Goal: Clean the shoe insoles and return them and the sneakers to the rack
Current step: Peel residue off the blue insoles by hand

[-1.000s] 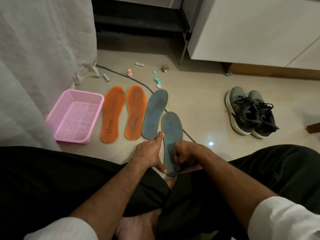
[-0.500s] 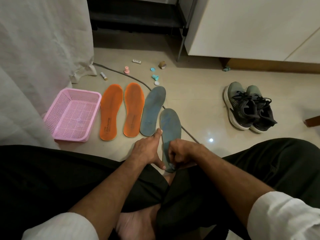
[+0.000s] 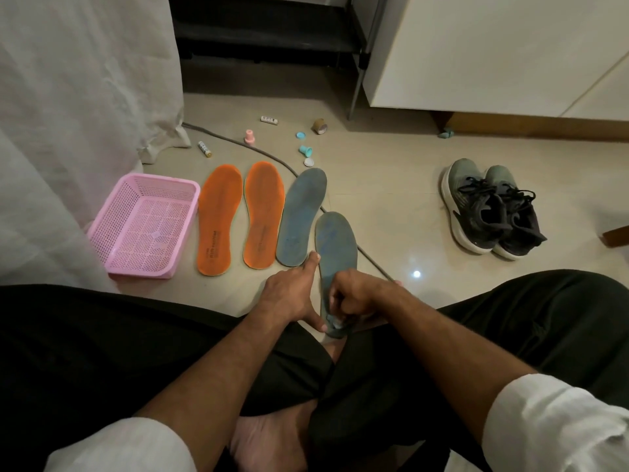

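Pinching blue insole (image 3: 335, 247) heel, right hand (image 3: 354, 294); left hand (image 3: 289, 294) spread, steadying its edge.

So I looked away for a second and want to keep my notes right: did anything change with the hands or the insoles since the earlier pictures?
Nothing visibly changed. The left hand still steadies the near blue insole at its edge, and the right hand still works at its heel end with curled fingers. The other three insoles, the pink basket and the sneakers lie as before.

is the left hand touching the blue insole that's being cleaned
Touching. The head view shows the left hand pressed along the near blue insole, with its index fingertip and thumb on the left edge.
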